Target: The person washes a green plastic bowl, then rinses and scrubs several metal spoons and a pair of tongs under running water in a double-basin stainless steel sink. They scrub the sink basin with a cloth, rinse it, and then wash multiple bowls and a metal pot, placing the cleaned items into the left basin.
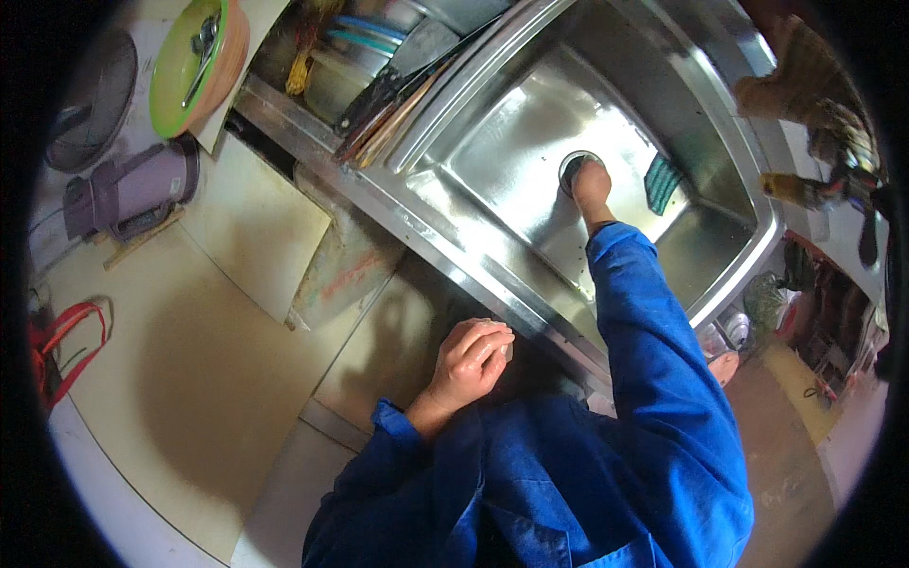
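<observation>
My right hand reaches down into a stainless steel sink basin, its fingers at the round drain. Something dark shows beside the fingertips; whether it is a held thing or the drain opening I cannot tell. To the right of that hand a dark green scouring pad lies on the basin floor. My left hand hovers in front of the sink's front rim, wet, with its fingers curled together and no held thing plainly visible. Small dark bits dot the basin floor.
Left of the basin stand a metal pot, a cleaver and upright boards. A green bowl holding metal cutlery and a purple jug sit farther left. A yellow-handled tool is at the right.
</observation>
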A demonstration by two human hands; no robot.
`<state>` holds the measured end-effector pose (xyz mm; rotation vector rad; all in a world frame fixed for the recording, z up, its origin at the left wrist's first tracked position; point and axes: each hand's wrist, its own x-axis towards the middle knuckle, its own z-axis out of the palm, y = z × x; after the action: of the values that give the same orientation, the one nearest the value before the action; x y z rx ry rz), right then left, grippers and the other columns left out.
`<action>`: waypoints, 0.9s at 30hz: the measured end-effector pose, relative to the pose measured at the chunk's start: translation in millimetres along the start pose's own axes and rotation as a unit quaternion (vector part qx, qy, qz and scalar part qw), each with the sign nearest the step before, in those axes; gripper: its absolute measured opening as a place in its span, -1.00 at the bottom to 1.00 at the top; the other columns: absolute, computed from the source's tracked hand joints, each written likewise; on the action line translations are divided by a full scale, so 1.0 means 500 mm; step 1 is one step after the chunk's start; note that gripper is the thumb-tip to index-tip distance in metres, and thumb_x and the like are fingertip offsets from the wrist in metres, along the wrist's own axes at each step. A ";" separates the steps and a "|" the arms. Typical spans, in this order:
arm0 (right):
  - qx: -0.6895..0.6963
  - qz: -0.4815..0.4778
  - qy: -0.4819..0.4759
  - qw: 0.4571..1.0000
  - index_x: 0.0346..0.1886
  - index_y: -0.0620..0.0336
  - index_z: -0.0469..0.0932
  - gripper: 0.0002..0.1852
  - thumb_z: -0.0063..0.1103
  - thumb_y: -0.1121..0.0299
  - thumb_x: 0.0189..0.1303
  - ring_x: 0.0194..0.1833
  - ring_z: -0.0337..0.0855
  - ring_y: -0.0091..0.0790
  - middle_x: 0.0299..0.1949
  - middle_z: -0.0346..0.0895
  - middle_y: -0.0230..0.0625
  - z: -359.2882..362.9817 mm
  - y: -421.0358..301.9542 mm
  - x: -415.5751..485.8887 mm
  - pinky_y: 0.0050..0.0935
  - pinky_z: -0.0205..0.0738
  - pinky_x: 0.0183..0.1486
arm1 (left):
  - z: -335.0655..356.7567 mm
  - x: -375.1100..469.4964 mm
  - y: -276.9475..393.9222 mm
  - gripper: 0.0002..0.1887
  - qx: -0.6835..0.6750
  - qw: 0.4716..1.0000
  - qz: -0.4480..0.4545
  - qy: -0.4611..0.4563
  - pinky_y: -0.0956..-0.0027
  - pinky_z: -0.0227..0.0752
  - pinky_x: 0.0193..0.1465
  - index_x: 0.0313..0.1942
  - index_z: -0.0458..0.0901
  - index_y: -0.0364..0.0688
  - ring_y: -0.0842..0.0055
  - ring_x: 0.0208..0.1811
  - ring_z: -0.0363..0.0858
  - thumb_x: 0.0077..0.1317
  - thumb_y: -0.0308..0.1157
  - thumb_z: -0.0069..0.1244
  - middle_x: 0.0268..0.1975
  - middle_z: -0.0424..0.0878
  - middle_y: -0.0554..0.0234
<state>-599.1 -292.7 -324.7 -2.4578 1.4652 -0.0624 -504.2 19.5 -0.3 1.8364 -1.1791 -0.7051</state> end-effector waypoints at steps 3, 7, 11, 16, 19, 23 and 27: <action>-0.023 -0.009 -0.047 0.999 -0.37 0.19 0.67 -0.83 0.12 0.34 0.16 -0.30 0.72 0.07 -0.36 0.69 -0.03 -0.022 0.006 0.016 -0.06 0.63 -0.19 | -0.002 -0.017 -0.022 -0.83 -0.042 0.997 -0.055 0.028 0.23 0.59 -0.02 -0.18 0.68 -0.22 0.22 -0.12 0.70 0.21 -0.60 0.12 -0.14 0.71 0.14; 0.154 0.037 -0.048 0.986 -0.27 0.23 0.70 -0.81 0.22 0.33 0.15 -0.29 0.75 -0.09 -0.33 0.73 -0.08 -0.165 -0.051 0.001 -0.20 0.63 -0.18 | -0.007 -0.016 -0.043 -0.87 -0.114 0.980 -0.122 0.108 0.35 0.57 -0.05 -0.18 0.65 -0.29 0.33 -0.15 0.72 0.28 -0.64 0.10 -0.18 0.71 0.09; 0.376 0.004 -0.066 0.924 -0.27 0.37 0.65 -0.83 0.29 0.40 0.27 -0.38 0.61 -0.57 -0.44 0.67 -0.29 -0.412 -0.199 -0.116 -0.51 0.54 -0.23 | -0.014 -0.006 -0.029 -0.76 -0.456 0.801 -0.362 0.139 0.40 0.60 -0.02 0.02 0.60 -0.28 0.47 -0.10 0.70 0.52 -0.30 0.01 -0.10 0.69 0.19; 0.338 -0.353 -0.294 0.821 -0.15 0.22 0.68 -0.78 0.28 0.64 0.13 -0.10 0.69 -0.25 -0.18 0.69 -0.21 -0.598 -0.364 -0.323 -0.35 0.57 -0.02 | -0.011 -0.027 -0.033 -0.62 -0.777 0.489 -0.383 0.104 0.23 0.62 -0.02 0.01 0.61 -0.28 0.34 -0.08 0.72 0.55 -0.13 -0.13 -0.09 0.74 0.10; 0.335 -0.313 -0.273 0.846 -0.07 0.21 0.69 -0.65 0.24 0.73 0.05 0.05 0.68 -0.10 -0.03 0.68 -0.14 -0.623 -0.349 -0.346 -0.30 0.55 0.11 | 0.008 -0.081 -0.070 -0.69 -0.728 0.550 -0.370 0.173 0.28 0.62 -0.09 -0.06 0.64 -0.29 0.38 -0.15 0.72 0.53 -0.21 -0.10 -0.11 0.74 0.10; 0.416 0.037 0.068 0.906 0.00 0.27 0.61 -0.83 0.12 0.41 0.48 -0.21 0.61 -0.40 -0.23 0.63 -0.31 -0.734 -0.228 -0.297 -0.38 0.53 0.01 | 0.043 -0.089 -0.219 -0.72 -0.637 0.539 -0.498 0.238 0.38 0.60 -0.11 -0.15 0.64 -0.24 0.46 -0.17 0.71 0.49 -0.20 -0.04 -0.16 0.74 0.13; 0.532 -0.001 0.264 0.805 0.20 0.29 0.50 -0.66 -0.01 0.25 0.56 0.04 0.59 -0.39 0.02 0.56 -0.25 -0.948 -0.155 -0.201 -0.37 0.52 0.04 | 0.068 0.021 -0.386 -0.57 -0.638 0.553 -0.492 0.213 0.07 0.57 0.07 0.02 0.60 -0.25 0.25 0.01 0.67 0.47 -0.03 -0.03 -0.03 0.69 0.05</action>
<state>-665.8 -272.9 161.3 -1.5098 1.0773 -1.2760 -439.2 41.1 -184.4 0.9784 0.8301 -1.1355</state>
